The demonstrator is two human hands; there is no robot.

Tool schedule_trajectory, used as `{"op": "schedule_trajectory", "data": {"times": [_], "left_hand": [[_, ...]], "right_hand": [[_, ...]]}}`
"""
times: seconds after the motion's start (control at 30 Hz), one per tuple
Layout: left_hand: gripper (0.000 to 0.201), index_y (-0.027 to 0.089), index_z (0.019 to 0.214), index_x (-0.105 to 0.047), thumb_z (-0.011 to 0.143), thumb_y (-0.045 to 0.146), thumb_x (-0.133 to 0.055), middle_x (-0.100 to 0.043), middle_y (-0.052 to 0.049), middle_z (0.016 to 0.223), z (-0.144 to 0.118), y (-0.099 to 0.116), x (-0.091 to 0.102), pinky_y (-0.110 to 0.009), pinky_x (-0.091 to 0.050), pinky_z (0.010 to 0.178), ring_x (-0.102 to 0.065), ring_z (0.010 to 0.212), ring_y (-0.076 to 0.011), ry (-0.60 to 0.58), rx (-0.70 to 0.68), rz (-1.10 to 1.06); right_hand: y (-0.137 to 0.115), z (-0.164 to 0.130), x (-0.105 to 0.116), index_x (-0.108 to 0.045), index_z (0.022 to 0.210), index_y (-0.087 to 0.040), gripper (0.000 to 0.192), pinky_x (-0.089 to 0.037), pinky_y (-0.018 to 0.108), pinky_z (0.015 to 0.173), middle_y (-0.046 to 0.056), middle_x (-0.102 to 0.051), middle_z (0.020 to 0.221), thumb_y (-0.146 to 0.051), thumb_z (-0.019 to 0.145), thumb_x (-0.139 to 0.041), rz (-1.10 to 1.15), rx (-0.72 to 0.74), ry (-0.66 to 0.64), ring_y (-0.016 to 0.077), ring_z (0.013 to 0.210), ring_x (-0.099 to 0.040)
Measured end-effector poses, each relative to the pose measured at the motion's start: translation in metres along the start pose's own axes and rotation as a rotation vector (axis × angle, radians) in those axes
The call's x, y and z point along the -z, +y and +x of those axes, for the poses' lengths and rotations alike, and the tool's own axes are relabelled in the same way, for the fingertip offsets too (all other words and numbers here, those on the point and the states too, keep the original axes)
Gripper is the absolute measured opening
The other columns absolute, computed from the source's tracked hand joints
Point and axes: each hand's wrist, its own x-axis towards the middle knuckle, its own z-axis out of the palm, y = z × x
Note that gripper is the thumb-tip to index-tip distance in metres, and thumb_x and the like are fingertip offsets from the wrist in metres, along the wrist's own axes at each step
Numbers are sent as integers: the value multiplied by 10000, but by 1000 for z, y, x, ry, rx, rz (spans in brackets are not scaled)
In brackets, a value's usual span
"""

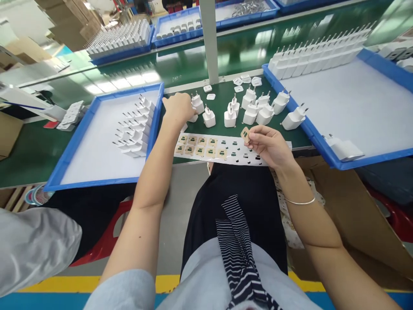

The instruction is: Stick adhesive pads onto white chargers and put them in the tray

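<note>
Sticker (244, 134) pinched in your R hand (267, 144); L hand (180, 107) at plugs (198, 104), can't tell grip; peel prob. done, next needs one held.

No text, brand, number or sign can be read on the white plugs (230, 119), the sheet of beige stickers (228, 147) or the blue trays (97, 185); finer marks cannot be made out.

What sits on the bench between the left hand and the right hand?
The head view shows several white plugs standing between them on the green bench, with a white sheet along the near edge.
</note>
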Motion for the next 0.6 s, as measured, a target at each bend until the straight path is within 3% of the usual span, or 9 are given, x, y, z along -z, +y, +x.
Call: {"op": "schedule_trajectory", "data": {"times": [0.03, 0.1, 0.2, 0.33, 0.43, 0.6], "left_hand": [[292, 190, 1088, -681, 812, 276, -729, -705, -142, 1147, 0, -5, -1, -529, -411, 1005, -580, 1200, -389, 5, 11, -25], [257, 225, 1066, -674, 819, 282, -715, -702, -111, 1171, -3, -17, 0, -497, -427, 999, -587, 1196, -356, 135, -14, -197], [228, 265, 1032, -653, 850, 379, -731, -699, -27, 1062, -15, -34, 4, -450, -480, 909, -629, 1032, -245, 315, -118, -681], [394, 265, 969, -689, 787, 606, -765, -691, 0, 867, -37, -45, 4, -404, -504, 744, -648, 829, -185, 155, -320, -1208], [429, 265, 913, -720, 729, 646, -789, -692, -5, 819, -47, -46, 2, -374, -493, 667, -665, 763, -178, 83, -378, -1311], [330, 231, 923, -717, 787, 520, -800, -713, -23, 847, -43, -45, 8, -370, -511, 713, -679, 803, -181, 126, -360, -1257]], "right_hand": [[1, 0, 0, -763, 742, -195, 119, -522, 183, 582, -2, -699, 673, -222, 707, -873, -2, 5, -6, 89, 645, -654], [2, 0, 0, -756, 749, -197, 137, -532, 202, 601, 0, -707, 687, -237, 707, -879, 2, 2, -18, 105, 675, -675], [1, 1, 2, -743, 761, -208, 165, -536, 226, 627, 15, -740, 768, -268, 711, -888, 24, -34, -43, 131, 762, -702], [-2, 3, 4, -742, 766, -205, 154, -542, 244, 711, 31, -744, 929, -290, 752, -870, 31, -57, -97, 124, 879, -676], [-3, 5, 6, -735, 750, -198, 154, -533, 244, 740, 22, -697, 916, -279, 755, -866, 40, -67, -117, 112, 878, -632], [-4, 5, 5, -709, 729, -190, 205, -511, 239, 705, 11, -616, 833, -288, 722, -889, 42, -94, -98, 114, 820, -566]]}}
